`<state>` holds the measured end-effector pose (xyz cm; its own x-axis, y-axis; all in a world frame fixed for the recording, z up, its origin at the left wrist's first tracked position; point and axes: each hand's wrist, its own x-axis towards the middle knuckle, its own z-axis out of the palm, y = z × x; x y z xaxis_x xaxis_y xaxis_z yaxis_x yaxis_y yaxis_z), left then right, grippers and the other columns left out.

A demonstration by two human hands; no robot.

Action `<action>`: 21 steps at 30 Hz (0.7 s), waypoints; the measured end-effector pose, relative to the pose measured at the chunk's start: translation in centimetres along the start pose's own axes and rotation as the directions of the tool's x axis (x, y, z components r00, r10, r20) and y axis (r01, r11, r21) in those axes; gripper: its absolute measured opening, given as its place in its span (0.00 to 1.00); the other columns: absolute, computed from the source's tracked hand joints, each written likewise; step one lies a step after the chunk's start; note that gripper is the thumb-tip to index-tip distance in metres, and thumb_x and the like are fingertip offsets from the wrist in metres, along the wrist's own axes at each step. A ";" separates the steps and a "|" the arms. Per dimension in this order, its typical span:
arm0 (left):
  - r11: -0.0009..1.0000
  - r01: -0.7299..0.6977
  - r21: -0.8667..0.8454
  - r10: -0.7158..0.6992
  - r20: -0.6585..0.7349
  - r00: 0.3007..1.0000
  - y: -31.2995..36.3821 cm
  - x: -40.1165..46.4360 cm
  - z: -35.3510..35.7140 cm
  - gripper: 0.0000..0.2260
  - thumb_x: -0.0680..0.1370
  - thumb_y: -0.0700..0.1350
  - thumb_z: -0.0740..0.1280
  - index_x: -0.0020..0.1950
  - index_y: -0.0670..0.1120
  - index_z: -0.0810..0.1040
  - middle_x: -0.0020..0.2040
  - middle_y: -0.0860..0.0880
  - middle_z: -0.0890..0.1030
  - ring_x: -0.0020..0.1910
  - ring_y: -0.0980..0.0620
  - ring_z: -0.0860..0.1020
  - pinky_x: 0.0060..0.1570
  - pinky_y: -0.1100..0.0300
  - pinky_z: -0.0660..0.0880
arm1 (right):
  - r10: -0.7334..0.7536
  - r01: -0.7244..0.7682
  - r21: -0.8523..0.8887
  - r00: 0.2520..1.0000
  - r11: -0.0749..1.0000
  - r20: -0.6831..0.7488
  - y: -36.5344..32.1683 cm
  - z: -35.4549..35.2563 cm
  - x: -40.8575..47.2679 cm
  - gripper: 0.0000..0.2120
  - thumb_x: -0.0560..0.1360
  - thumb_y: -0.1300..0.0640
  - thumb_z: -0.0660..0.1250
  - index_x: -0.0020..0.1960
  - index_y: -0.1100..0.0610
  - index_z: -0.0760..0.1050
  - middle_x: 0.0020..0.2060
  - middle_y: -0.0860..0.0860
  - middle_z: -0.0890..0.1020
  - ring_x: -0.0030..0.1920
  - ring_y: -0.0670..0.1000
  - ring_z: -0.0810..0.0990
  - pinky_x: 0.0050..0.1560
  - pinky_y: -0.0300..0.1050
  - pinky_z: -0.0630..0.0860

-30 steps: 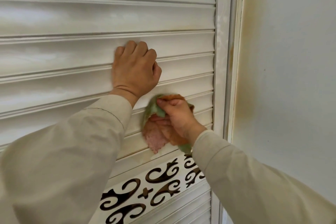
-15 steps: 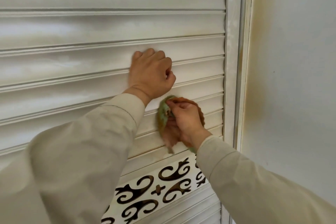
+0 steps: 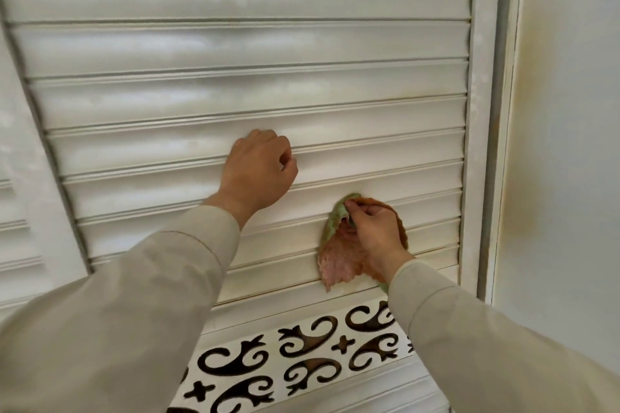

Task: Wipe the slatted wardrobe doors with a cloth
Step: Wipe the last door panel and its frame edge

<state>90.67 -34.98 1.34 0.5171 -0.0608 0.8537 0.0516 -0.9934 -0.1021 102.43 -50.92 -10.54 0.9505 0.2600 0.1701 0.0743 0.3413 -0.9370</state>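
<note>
A white slatted wardrobe door (image 3: 235, 54) fills most of the view, its slats running across. My right hand (image 3: 377, 233) presses a crumpled cloth (image 3: 339, 256), pink-orange with a green edge, against the lower slats near the door's right frame. My left hand (image 3: 260, 171) is curled into a fist with its knuckles against a slat, up and to the left of the cloth, with nothing in it. Both arms wear beige sleeves.
Below the slats runs a white panel with dark cut-out scrollwork (image 3: 302, 355). The door's right frame (image 3: 483, 111) meets a pale wall (image 3: 570, 144) with yellowish stains. A second slatted door (image 3: 20, 211) shows at the left edge.
The view has shifted, so more of the door's left side shows. My right hand has slid the cloth rightwards along the lower slats, away from my left fist, which stays on its slat.
</note>
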 end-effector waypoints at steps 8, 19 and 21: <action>0.968 0.232 0.092 -0.209 -0.210 0.955 -7.2 -5.2 -7.4 0.07 0.75 0.44 0.66 0.39 0.44 0.72 0.38 0.47 0.74 0.40 0.42 0.72 0.41 0.50 0.70 | 0.011 -0.012 0.032 0.998 0.999 0.054 1.7 6.0 -3.0 0.09 0.74 0.53 0.74 0.46 0.60 0.83 0.39 0.56 0.86 0.41 0.57 0.86 0.45 0.51 0.83; 0.374 0.872 -0.316 -0.927 -0.160 0.340 -16.9 -12.7 -14.4 0.39 0.71 0.68 0.69 0.66 0.40 0.64 0.65 0.40 0.71 0.64 0.37 0.71 0.62 0.44 0.70 | 0.046 -0.039 -0.030 0.962 0.999 0.270 4.4 16.7 -9.4 0.12 0.73 0.52 0.76 0.44 0.62 0.83 0.38 0.58 0.86 0.42 0.59 0.86 0.50 0.58 0.82; 0.331 0.841 -0.428 -0.924 0.037 0.382 -17.2 -13.3 -14.1 0.38 0.73 0.71 0.65 0.67 0.42 0.63 0.61 0.42 0.75 0.59 0.40 0.76 0.59 0.48 0.73 | 0.029 0.000 -0.085 0.941 0.996 0.336 5.0 18.6 -10.1 0.12 0.72 0.51 0.76 0.44 0.61 0.84 0.39 0.57 0.86 0.44 0.58 0.86 0.52 0.60 0.82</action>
<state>70.83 -18.48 -1.07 0.1810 0.8978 0.4016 0.0859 -0.4212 0.9029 87.56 -35.03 -11.28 0.7957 0.5579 0.2358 0.0997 0.2634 -0.9595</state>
